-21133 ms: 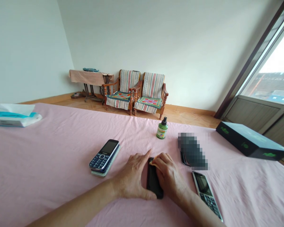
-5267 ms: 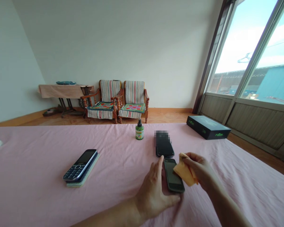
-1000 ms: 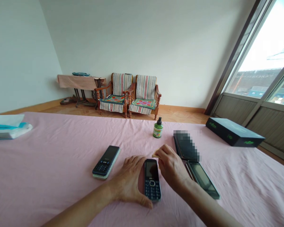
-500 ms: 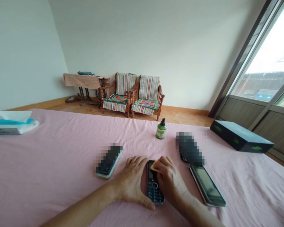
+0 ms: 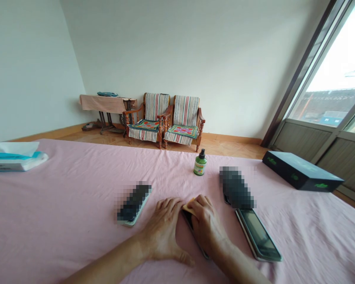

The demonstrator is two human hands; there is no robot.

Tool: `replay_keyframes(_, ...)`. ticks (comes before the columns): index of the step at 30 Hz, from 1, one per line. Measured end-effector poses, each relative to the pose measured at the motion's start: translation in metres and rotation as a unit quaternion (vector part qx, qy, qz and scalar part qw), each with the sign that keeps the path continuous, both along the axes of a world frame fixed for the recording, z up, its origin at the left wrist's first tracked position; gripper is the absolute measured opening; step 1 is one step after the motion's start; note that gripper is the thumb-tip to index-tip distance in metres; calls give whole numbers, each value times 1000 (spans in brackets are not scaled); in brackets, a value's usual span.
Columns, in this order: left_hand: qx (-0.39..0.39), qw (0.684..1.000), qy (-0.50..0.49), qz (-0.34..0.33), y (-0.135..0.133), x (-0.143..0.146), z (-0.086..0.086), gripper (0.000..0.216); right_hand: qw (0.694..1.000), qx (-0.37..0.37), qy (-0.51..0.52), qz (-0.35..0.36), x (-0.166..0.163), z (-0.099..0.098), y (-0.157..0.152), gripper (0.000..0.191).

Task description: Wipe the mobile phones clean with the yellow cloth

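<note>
A dark keypad phone [image 5: 188, 218] lies on the pink cloth, mostly hidden under my hands. My left hand [image 5: 165, 228] rests flat beside its left edge, fingers stretched out and touching it. My right hand [image 5: 206, 227] presses down on top of the phone, fingers closed round a small orange cloth [image 5: 189, 208] whose corner peeks out at the fingertips. A black touchscreen phone [image 5: 258, 234] lies just right of my right wrist. A pixelated dark phone [image 5: 236, 187] sits beyond it.
Another pixelated phone [image 5: 133, 203] lies on a pale slab to the left. A small green bottle [image 5: 200, 163] stands further back. A black box [image 5: 301, 176] sits at the right edge, a tissue pack [image 5: 14, 156] at the far left. Two striped armchairs [image 5: 168, 120] stand by the wall.
My right hand with the orange cloth has slid nearer along the keypad phone and now covers nearly all of it. My left hand has stayed beside the phone.
</note>
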State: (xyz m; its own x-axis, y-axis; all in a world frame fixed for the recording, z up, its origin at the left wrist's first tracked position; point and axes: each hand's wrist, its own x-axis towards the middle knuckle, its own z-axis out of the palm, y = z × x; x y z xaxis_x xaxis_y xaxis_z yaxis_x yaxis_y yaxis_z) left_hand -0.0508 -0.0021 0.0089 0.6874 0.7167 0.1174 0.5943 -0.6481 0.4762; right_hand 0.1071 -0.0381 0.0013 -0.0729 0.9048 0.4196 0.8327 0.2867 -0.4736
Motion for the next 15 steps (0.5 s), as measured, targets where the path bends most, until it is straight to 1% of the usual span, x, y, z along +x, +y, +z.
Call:
replay_keyframes(3, 20, 999, -26, 17, -5, 0, -3, 99, 998, -22, 28, -46, 11, -4, -2, 32)
replay_keyframes(6, 18, 1000, -26, -2, -8, -2, -7, 104, 995, -35, 40, -80, 20, -10, -4, 26)
replay_keyframes(11, -12, 1000, 7, -8, -10, -4, -12, 122, 994, -21, 31, -102, 20, -19, -8, 23)
replay_keyframes(15, -14, 1000, 4, -13, -9, -3, -13, 124, 995, -17, 38, -87, 19, -14, -10, 22)
